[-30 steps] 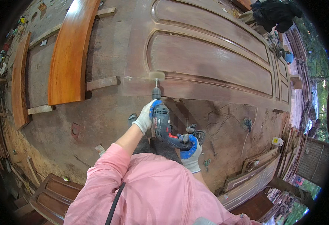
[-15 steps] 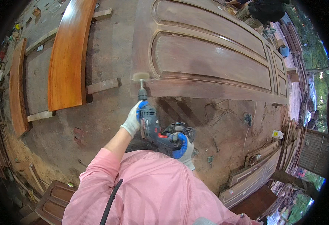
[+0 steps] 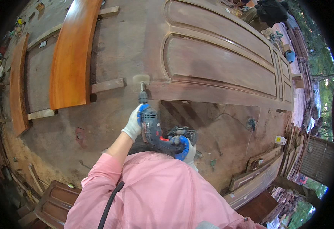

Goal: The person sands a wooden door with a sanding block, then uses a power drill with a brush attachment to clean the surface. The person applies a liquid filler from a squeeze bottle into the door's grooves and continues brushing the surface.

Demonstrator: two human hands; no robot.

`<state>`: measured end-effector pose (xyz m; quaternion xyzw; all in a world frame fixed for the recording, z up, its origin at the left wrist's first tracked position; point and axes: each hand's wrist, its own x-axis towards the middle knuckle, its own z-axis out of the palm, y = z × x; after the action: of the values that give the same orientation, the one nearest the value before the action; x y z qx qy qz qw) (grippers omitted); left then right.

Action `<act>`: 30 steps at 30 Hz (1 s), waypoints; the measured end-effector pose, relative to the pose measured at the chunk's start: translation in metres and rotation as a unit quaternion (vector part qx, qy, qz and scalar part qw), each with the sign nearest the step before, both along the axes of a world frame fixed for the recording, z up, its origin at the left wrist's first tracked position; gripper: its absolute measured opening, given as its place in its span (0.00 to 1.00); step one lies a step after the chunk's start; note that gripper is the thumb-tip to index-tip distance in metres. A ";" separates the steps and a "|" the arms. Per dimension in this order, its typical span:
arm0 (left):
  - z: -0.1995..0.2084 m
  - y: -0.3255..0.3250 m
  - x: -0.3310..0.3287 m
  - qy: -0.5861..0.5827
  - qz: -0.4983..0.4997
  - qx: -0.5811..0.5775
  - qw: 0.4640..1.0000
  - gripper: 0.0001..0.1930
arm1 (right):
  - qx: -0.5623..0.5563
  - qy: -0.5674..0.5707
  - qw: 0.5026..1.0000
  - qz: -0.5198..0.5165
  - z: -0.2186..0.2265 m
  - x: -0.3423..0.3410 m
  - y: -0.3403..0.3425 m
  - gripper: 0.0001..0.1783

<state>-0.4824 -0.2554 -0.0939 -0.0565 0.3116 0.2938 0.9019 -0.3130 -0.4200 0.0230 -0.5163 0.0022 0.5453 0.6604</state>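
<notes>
A dark drill [image 3: 153,131] with a red switch is held in both my hands. My left hand [image 3: 134,123], in a white and blue glove, is closed round its front body behind the chuck. The rear handle is gripped by my right hand [image 3: 185,148], gloved the same way. A pale round sanding wheel [image 3: 141,78], blurred as if spinning, sits on the drill's shaft. It is at the near left corner of a brown panelled wooden door [image 3: 220,65] lying flat. Whether the wheel touches the door I cannot tell.
Glossy orange board [image 3: 71,57] and a narrower board [image 3: 19,84] lie on wooden battens at left. A power tool [image 3: 181,133] stands beyond my right hand. Loose cables [image 3: 228,114] cross the floor. Panels [image 3: 256,179] lie at right. A person [image 3: 270,13] is at the far right.
The drill and wheel have shifted left relative to the door, from over its surface to its left end. The view has turned slightly. Both hands keep their hold.
</notes>
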 end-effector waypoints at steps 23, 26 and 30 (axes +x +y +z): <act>-0.005 0.005 0.042 0.092 -0.024 0.090 0.991 0.11 | 0.012 -0.017 0.998 -0.059 0.013 0.013 -0.004 0.12; 0.002 0.011 0.010 0.040 -0.023 0.021 0.999 0.10 | 0.001 -0.019 1.000 -0.020 0.020 -0.009 0.010 0.12; 0.015 0.010 0.013 0.036 -0.049 0.000 0.998 0.10 | -0.014 0.017 0.998 -0.060 0.003 -0.009 -0.005 0.10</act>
<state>-0.4696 -0.2450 -0.0792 -0.0308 0.3467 0.2512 0.9032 -0.3224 -0.4248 0.0257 -0.5153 0.0520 0.5131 0.6844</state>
